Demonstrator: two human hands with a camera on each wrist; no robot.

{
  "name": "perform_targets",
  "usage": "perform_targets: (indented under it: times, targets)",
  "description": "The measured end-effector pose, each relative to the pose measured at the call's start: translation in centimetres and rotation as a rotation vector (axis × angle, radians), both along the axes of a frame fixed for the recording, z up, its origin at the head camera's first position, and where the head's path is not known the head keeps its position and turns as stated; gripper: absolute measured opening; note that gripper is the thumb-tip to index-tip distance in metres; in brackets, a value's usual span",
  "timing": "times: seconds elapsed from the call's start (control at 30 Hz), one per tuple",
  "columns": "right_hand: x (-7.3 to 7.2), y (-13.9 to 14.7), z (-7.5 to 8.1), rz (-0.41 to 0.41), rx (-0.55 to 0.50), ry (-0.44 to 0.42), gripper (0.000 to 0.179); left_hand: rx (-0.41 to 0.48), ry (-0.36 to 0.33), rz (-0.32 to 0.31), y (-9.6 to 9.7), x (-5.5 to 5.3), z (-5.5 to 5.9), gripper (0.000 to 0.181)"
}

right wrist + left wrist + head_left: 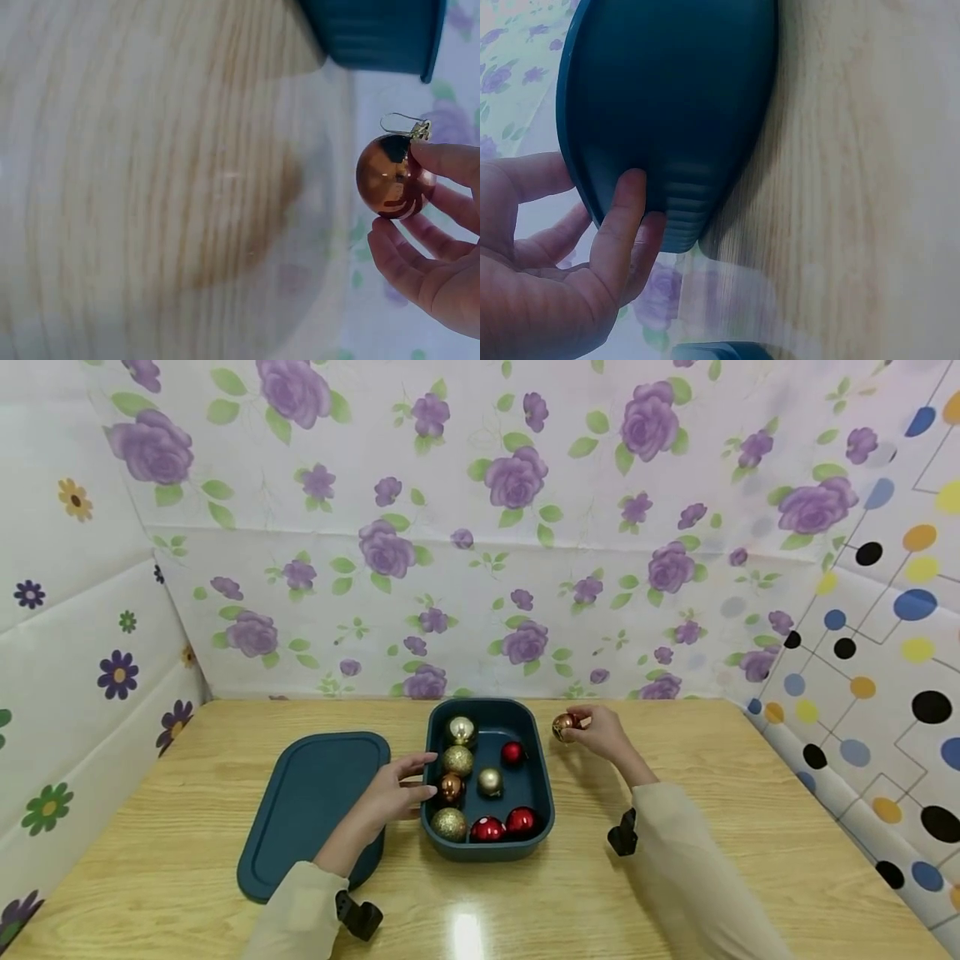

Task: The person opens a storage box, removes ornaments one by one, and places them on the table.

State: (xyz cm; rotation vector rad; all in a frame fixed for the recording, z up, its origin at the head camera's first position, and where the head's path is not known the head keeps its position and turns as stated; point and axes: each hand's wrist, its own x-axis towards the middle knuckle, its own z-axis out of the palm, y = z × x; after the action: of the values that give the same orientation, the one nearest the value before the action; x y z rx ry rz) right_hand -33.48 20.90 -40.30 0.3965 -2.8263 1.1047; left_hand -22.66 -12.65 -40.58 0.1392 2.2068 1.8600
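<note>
My right hand point(600, 735) pinches a shiny copper Christmas bauble point(386, 180) between thumb and fingers, to the right of the dark teal box point(546, 777). A wire hook sticks out of the bauble's gold cap. My left hand point(393, 793) rests spread against the box's left side, its fingertips at the rim and on the outer wall point(682, 112). Inside the box lie glittery gold baubles point(457, 762), a shiny gold one point(461, 730), a small matte gold one point(490, 782), another copper one point(451, 787) and red ones point(487, 829).
A flat teal lid point(322, 802) lies on the wooden table point(570, 893) left of the box, partly under my left forearm. Cloth with purple flowers point(517, 477) hangs behind the table, with patterned side panels at left and right.
</note>
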Motion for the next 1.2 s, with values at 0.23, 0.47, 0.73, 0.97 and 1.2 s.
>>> perform_targets:
  times: [0.23, 0.47, 0.73, 0.97, 1.2]
  targets:
    - [-0.8, 0.1, -0.8, -0.020, 0.037, -0.007, 0.042, 0.010, 0.000, -0.002, -0.1, 0.0, -0.2, 0.051]
    - [-1.4, 0.2, -1.3, -0.024, 0.030, -0.046, 0.043, 0.021, -0.003, 0.007, -0.1, 0.0, -0.1, 0.050]
    - [-1.5, 0.1, -1.6, -0.007, 0.023, -0.045, 0.046, 0.022, -0.011, -0.005, -0.2, 0.0, -0.1, 0.050]
    - [-1.4, 0.1, -1.6, 0.004, -0.014, -0.060, 0.047, 0.024, -0.013, 0.001, -0.2, -0.1, -0.1, 0.051]
    - [-1.4, 0.2, -1.9, 0.004, -0.025, -0.063, 0.047, 0.025, -0.016, 0.003, -0.2, -0.1, -0.1, 0.051]
